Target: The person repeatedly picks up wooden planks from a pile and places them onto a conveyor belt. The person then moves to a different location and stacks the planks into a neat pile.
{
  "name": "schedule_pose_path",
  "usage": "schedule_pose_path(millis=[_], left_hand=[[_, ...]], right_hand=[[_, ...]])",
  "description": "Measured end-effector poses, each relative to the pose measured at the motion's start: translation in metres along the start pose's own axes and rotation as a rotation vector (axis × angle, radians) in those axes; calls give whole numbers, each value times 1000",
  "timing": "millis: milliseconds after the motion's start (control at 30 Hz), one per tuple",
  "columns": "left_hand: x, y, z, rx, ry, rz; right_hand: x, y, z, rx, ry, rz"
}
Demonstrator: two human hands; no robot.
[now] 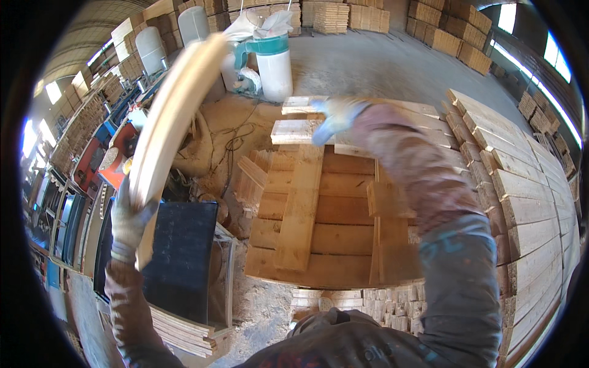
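Left hand (129,221), gloved, is closed around the lower part of a long pale wooden board (169,116). The board is raised off everything, tilted, its upper end reaching toward the far left of the scene; the fisheye lens makes it look bowed.

Right hand (334,116), also gloved, is extended far forward with fingers spread and laid flat on a short board (294,132) at the far end of the plank stack (313,233). It presses on the board; whether the fingers curl under its edge cannot be told.

The stack lies centre, with one loose plank (300,208) set lengthwise across its top layer and a smaller offcut (383,199) resting to the right of it.

Near left, just below the left hand, stands a dark flat-topped machine (181,257), with thin slats (181,334) piled at its near edge.

To the right runs a long row of stacked boards (521,184), well apart from both hands.

Far beyond the stack stands a white dust collector with a teal band (273,61) on a sawdust-strewn concrete floor (380,67). Further pallets of timber (448,30) line the far wall.
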State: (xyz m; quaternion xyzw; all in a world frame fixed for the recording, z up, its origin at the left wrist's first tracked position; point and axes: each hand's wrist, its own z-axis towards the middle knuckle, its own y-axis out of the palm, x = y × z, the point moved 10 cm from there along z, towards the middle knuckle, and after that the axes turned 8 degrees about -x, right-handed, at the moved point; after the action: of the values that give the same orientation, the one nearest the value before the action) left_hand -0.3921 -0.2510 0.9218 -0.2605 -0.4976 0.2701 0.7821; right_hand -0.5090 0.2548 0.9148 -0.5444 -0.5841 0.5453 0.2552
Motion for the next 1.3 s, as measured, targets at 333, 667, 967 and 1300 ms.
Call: schedule_pose_path(millis=[333, 667, 967, 1300], left_hand=[[-51, -19, -128, 223, -336, -430], [-68, 5, -187, 289, -536, -556], [-78, -4, -274, 437, -686, -554], [-196, 67, -352, 586, -925, -848]], right_hand=[[-80, -42, 76, 29, -395, 449], [16, -53, 159, 35, 67, 375], [35, -26, 186, -99, 92, 5], [111, -3, 199, -524, -13, 230]])
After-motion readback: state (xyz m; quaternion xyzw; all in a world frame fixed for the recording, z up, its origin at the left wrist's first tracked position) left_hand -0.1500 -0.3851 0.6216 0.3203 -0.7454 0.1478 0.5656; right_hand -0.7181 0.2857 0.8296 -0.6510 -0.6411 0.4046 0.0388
